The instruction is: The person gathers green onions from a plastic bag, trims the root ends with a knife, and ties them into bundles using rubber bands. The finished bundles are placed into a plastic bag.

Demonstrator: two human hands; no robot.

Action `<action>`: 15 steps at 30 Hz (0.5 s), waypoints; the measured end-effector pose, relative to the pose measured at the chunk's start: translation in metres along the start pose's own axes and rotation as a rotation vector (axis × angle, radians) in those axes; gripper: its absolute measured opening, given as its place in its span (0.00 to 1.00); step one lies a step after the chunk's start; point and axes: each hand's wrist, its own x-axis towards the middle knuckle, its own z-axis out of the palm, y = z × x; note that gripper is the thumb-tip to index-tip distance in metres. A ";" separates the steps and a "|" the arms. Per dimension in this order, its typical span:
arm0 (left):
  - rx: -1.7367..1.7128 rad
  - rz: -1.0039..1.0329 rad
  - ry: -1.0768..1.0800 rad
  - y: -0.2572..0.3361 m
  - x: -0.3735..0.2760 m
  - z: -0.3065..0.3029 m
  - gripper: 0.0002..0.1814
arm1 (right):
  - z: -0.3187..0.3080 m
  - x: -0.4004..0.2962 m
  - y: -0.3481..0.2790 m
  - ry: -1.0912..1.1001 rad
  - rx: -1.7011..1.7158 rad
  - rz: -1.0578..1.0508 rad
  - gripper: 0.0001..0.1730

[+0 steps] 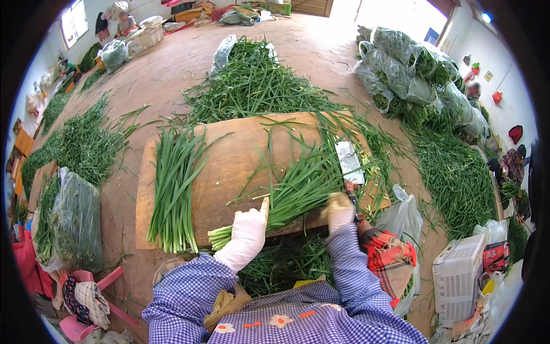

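Observation:
My left hand, in a pale glove, lies around the stems of a bunch of green leafy stalks, its index finger pointing out. The bunch slants across the front of a wooden board. Over its leafy end is my right hand, gloved and blurred; whether it grips leaves cannot be told. Just beyond it on the right lies a cleaver with a wide blade, its handle towards me. At the board's left another bunch of stalks lies with its cut ends towards me.
A heap of loose stalks lies behind the board. Filled plastic bags are stacked at the back right. A white plastic crate stands at the lower right, a pink stool at the lower left. Other people sit along both walls.

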 end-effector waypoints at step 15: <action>0.115 0.147 0.219 -0.002 -0.022 0.023 0.25 | 0.113 -0.045 -0.059 -0.673 -1.521 -0.622 0.12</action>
